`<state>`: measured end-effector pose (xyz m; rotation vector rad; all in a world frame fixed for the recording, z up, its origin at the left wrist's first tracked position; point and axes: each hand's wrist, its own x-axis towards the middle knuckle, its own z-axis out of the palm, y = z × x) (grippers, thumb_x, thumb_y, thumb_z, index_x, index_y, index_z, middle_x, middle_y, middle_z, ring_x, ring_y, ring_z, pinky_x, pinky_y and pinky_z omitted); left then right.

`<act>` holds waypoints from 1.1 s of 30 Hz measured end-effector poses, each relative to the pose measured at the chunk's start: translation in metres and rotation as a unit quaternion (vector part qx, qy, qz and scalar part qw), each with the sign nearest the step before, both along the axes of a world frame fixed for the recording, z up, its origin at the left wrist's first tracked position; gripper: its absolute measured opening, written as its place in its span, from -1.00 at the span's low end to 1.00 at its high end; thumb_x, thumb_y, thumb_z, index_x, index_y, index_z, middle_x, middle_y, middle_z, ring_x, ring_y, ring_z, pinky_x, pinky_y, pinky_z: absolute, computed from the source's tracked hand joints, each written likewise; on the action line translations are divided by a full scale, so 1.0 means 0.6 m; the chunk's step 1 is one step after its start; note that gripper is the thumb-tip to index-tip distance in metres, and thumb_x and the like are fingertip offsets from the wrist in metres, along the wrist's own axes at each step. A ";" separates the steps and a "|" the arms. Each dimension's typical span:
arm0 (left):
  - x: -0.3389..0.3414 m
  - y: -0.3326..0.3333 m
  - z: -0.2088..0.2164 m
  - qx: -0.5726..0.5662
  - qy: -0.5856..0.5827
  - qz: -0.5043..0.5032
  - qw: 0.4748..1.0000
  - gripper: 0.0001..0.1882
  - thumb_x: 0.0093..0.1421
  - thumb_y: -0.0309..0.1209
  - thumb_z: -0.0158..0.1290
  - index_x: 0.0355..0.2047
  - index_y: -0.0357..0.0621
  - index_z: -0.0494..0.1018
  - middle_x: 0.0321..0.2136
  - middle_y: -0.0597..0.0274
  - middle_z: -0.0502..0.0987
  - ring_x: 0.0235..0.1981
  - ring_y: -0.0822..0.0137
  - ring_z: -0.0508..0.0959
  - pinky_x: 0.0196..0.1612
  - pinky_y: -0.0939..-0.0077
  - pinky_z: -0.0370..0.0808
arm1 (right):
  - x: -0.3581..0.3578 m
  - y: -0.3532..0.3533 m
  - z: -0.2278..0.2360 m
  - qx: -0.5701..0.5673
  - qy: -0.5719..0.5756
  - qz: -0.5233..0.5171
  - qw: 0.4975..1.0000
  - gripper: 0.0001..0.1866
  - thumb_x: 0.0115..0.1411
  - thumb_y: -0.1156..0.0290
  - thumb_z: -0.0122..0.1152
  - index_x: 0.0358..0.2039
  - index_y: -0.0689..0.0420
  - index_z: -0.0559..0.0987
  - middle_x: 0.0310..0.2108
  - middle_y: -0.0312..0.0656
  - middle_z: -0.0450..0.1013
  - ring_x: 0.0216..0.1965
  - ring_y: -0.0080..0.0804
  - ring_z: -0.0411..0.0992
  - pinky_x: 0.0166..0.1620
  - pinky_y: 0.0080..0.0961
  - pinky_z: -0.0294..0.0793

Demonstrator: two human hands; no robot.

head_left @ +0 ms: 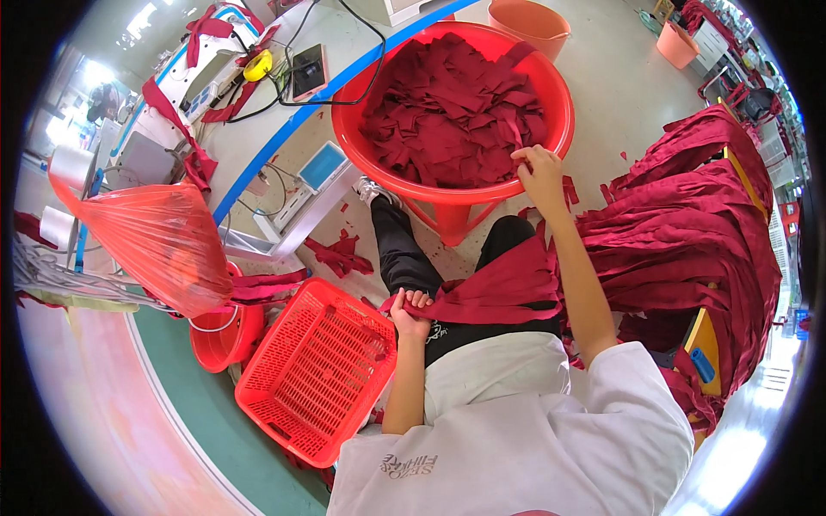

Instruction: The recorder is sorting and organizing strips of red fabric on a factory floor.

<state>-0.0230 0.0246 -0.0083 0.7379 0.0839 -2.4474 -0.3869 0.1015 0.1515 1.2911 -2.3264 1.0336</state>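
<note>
My left hand point(411, 311) is closed around the gathered end of a bunch of dark red fabric strips point(495, 284), which fans out across my lap to the right. At the right rim of a big red basin point(564, 112), my right hand point(542, 176) pinches what looks like a narrow red fabric strip point(514, 132); its fingertips partly hide it. Inside the basin lies a heap of cut dark red fabric pieces point(447, 112).
A red plastic basket point(318, 365) sits left of my lap, beside a red bucket point(228, 335). Long red fabric strips point(680, 232) hang over a rack at right. A phone point(308, 72) and cables lie on the blue-edged table point(258, 155). A red plastic bag point(163, 241) hangs at left.
</note>
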 end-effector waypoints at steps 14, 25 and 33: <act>0.004 0.003 -0.006 -0.005 0.008 -0.001 1.000 -0.66 0.31 -0.20 -0.13 -0.59 -0.02 0.23 -0.68 0.35 0.19 -0.57 0.37 0.23 -0.30 0.40 0.26 | 0.196 0.077 0.048 -0.066 -0.573 0.183 0.796 -0.66 0.05 0.64 -0.03 -0.15 0.20 0.55 -0.23 -0.40 0.45 -0.17 -0.67 0.37 -0.05 -0.66 0.32; 0.001 -0.003 -0.002 -0.003 0.009 -0.006 1.000 -0.65 0.32 -0.20 -0.14 -0.59 -0.03 0.23 -0.67 0.35 0.20 -0.57 0.37 0.23 -0.30 0.39 0.27 | 0.292 0.136 -0.060 0.269 -0.442 0.218 0.828 -0.57 0.04 0.55 0.02 -0.01 0.11 0.36 -0.35 0.08 0.48 -0.24 0.04 0.49 -0.20 -0.15 0.44; 0.001 0.002 -0.007 0.000 0.006 0.005 1.000 -0.67 0.32 -0.21 -0.12 -0.58 -0.04 0.24 -0.67 0.35 0.20 -0.57 0.36 0.23 -0.31 0.39 0.28 | 0.138 0.175 -0.022 0.096 -0.167 -0.118 0.974 -0.51 -0.04 0.62 0.05 0.00 0.21 0.41 -0.34 0.14 0.45 -0.26 0.13 0.45 -0.17 -0.08 0.41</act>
